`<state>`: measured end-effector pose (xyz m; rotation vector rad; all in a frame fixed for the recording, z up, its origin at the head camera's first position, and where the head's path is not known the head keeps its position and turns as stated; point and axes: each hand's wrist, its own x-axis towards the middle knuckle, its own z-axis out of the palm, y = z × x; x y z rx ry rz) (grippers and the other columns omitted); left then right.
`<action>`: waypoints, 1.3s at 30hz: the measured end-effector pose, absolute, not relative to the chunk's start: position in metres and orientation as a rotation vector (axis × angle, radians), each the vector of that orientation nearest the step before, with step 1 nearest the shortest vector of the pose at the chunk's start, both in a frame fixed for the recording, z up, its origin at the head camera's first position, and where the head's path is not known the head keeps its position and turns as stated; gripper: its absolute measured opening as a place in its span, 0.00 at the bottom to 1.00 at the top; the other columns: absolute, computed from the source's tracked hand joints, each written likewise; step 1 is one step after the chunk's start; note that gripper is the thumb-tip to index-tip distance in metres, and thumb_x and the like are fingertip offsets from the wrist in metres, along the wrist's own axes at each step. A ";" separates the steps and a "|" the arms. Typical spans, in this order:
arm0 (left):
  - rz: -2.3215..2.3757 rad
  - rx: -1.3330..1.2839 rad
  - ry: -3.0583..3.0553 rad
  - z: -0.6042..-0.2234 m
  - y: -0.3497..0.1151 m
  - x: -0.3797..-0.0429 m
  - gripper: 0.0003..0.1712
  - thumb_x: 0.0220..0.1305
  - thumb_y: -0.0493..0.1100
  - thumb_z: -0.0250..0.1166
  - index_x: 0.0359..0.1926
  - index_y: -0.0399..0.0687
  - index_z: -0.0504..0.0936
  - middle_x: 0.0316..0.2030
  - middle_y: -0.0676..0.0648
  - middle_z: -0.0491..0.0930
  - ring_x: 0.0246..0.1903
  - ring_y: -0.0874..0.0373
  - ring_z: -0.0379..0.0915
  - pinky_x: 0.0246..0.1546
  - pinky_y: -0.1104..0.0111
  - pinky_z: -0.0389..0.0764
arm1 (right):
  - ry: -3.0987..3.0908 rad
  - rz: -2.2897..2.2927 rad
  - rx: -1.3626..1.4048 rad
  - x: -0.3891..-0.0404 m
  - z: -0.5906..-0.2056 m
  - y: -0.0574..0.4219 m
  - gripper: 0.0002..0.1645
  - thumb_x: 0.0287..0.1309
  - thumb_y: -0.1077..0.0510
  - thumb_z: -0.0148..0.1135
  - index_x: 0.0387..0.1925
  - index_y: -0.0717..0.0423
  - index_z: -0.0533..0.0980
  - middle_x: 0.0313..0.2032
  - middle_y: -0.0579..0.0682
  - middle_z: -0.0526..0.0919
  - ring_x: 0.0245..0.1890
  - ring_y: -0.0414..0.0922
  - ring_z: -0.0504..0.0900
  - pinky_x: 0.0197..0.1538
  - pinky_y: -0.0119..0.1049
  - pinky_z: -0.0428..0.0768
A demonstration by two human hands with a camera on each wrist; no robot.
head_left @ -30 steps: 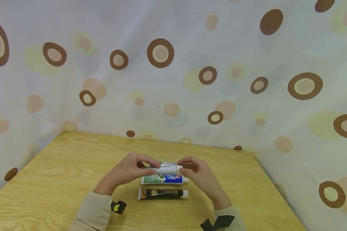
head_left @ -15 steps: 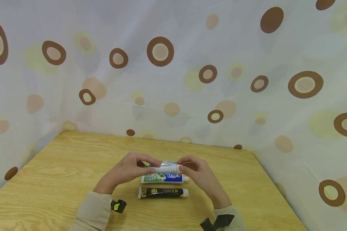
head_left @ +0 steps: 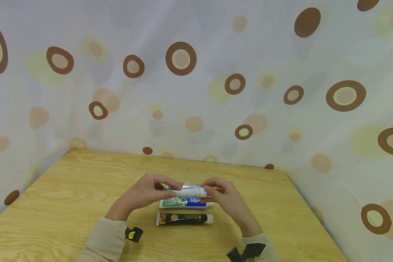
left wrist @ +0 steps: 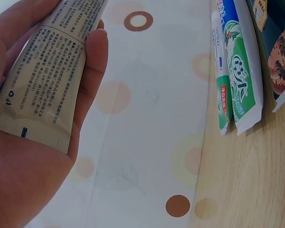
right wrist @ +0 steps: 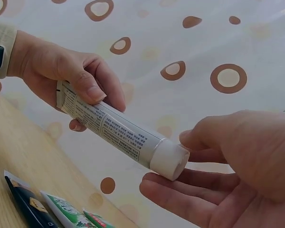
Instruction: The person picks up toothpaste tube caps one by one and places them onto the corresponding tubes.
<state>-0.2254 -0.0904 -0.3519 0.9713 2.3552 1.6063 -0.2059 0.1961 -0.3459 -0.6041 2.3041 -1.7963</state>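
My left hand grips a pale toothpaste tube near its flat end, holding it level above the table. Small dark print covers the side of this tube seen in the right wrist view. Its white cap points toward my right hand. My right thumb is at the cap's upper edge, and the fingers lie below and behind it. Under the held tube, a green and blue toothpaste tube lies on the table, partly covered in the head view. Closer to me lies a black toothpaste tube with a white cap.
Beside the green and blue tube, the left wrist view shows a narrower white and green tube. All of them lie on a wood-grain table. A white sheet with brown circles rises behind the table and at both sides.
The fingers of my right hand have shifted around the cap, with the fingertips lower and more of the cap showing. My left hand and the tube stay almost still.
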 end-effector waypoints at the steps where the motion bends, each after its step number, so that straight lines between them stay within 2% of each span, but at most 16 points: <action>1: 1.605 0.970 2.357 -0.352 -0.090 -0.226 0.11 0.64 0.46 0.69 0.47 0.60 0.89 0.52 0.51 0.85 0.30 0.52 0.79 0.32 0.68 0.81 | 2.320 -1.782 -0.613 -0.206 -0.345 0.196 0.19 0.71 0.52 0.58 0.54 0.62 0.76 0.54 0.62 0.78 0.49 0.57 0.84 0.53 0.47 0.83; 3: 1.602 0.967 2.359 -0.352 -0.090 -0.226 0.11 0.64 0.46 0.69 0.47 0.60 0.89 0.52 0.50 0.85 0.31 0.50 0.79 0.33 0.68 0.81 | 2.362 -1.759 -0.635 -0.206 -0.345 0.195 0.19 0.69 0.53 0.60 0.54 0.60 0.77 0.55 0.60 0.79 0.51 0.52 0.83 0.54 0.41 0.82; 7: 1.601 0.966 2.356 -0.352 -0.091 -0.226 0.11 0.64 0.47 0.69 0.47 0.61 0.89 0.53 0.50 0.85 0.30 0.51 0.80 0.33 0.68 0.81 | 2.389 -1.747 -0.709 -0.206 -0.344 0.195 0.18 0.66 0.58 0.62 0.55 0.60 0.76 0.57 0.62 0.79 0.57 0.50 0.79 0.54 0.33 0.80; 11: 1.602 0.965 2.351 -0.353 -0.091 -0.226 0.10 0.64 0.47 0.69 0.47 0.60 0.89 0.52 0.50 0.85 0.29 0.57 0.78 0.33 0.68 0.81 | 2.368 -1.755 -0.693 -0.204 -0.346 0.196 0.15 0.68 0.59 0.60 0.53 0.59 0.78 0.56 0.61 0.79 0.54 0.54 0.81 0.52 0.37 0.81; 18: 1.596 0.964 2.343 -0.354 -0.091 -0.226 0.10 0.64 0.47 0.69 0.46 0.61 0.89 0.53 0.49 0.84 0.27 0.55 0.78 0.32 0.68 0.81 | 2.286 -1.810 -0.627 -0.205 -0.347 0.196 0.19 0.71 0.54 0.57 0.52 0.65 0.77 0.53 0.63 0.79 0.48 0.57 0.84 0.53 0.52 0.82; 22: 1.593 0.964 2.346 -0.355 -0.091 -0.226 0.10 0.64 0.46 0.69 0.47 0.61 0.89 0.53 0.49 0.84 0.26 0.55 0.78 0.31 0.68 0.80 | 2.327 -1.759 -0.644 -0.205 -0.348 0.197 0.16 0.68 0.55 0.61 0.52 0.60 0.77 0.52 0.60 0.80 0.47 0.56 0.85 0.51 0.47 0.83; 25: 1.614 0.963 2.345 -0.355 -0.090 -0.226 0.11 0.64 0.45 0.69 0.47 0.61 0.89 0.51 0.50 0.85 0.26 0.53 0.77 0.30 0.69 0.80 | 2.370 -1.743 -0.632 -0.205 -0.347 0.195 0.15 0.67 0.55 0.62 0.52 0.57 0.78 0.52 0.58 0.81 0.46 0.50 0.85 0.51 0.42 0.83; 31: 1.635 1.010 2.353 -0.354 -0.088 -0.226 0.12 0.62 0.45 0.70 0.47 0.59 0.88 0.51 0.50 0.86 0.34 0.54 0.80 0.32 0.68 0.81 | 2.424 -1.767 -0.562 -0.206 -0.347 0.193 0.17 0.67 0.54 0.62 0.53 0.59 0.79 0.52 0.60 0.82 0.48 0.47 0.84 0.51 0.36 0.83; 36: 1.626 1.090 2.383 -0.354 -0.088 -0.226 0.13 0.63 0.43 0.70 0.48 0.57 0.88 0.52 0.50 0.85 0.41 0.57 0.81 0.36 0.67 0.82 | 2.382 -1.824 -0.509 -0.208 -0.347 0.191 0.19 0.68 0.54 0.60 0.52 0.65 0.79 0.50 0.64 0.82 0.46 0.49 0.85 0.52 0.45 0.83; 39: 1.615 1.104 2.387 -0.354 -0.088 -0.226 0.12 0.63 0.44 0.70 0.48 0.57 0.88 0.51 0.51 0.85 0.40 0.60 0.81 0.36 0.68 0.82 | 2.379 -1.814 -0.501 -0.208 -0.347 0.191 0.19 0.68 0.54 0.61 0.52 0.65 0.79 0.50 0.63 0.82 0.44 0.48 0.85 0.52 0.48 0.83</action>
